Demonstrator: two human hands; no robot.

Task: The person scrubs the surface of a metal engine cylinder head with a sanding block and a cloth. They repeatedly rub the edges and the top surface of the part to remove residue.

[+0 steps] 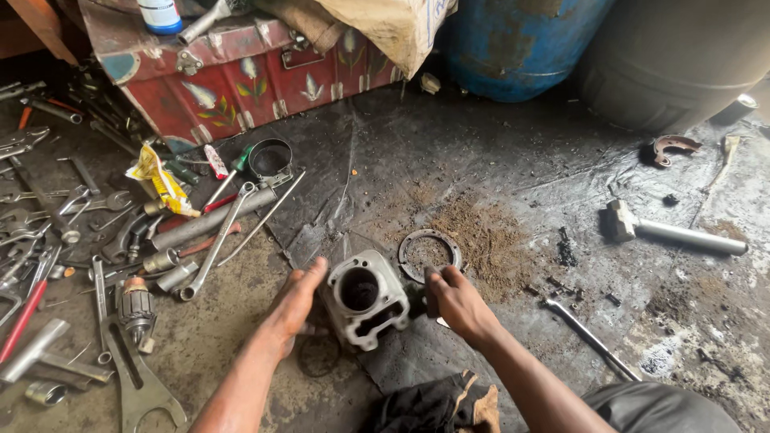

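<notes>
Left hand [295,309] pressed flat against the near side of the engine cylinder block [363,298], fingers spread along its casting, no pinch; right hand [455,301] closed around a small dark tool, apparently a scraper [431,298], its tip hard to make out, held just beside the block's far flank. Block standing bore-up on the greasy floor [497,160], between the two grips, touching the left palm. Best done, judging from this: steadied firmly by the left palm so the block cannot rock, tool kept shallow against the mating face, clear of the bore wall to avoid scoring. Cast pale-grey metal, dull and rough, with a smooth round bore and a squared passage at the front. Just beyond the right grip, a thin flat ring gasket [430,253] lying on a patch of brown grit. Left of the left grip, a scatter of wrenches [215,240], steel and oily, and a small armature [136,309]. Further beyond, a painted red metal box [241,80]. Near the wrists, a crumpled dark rag [433,405].
</notes>
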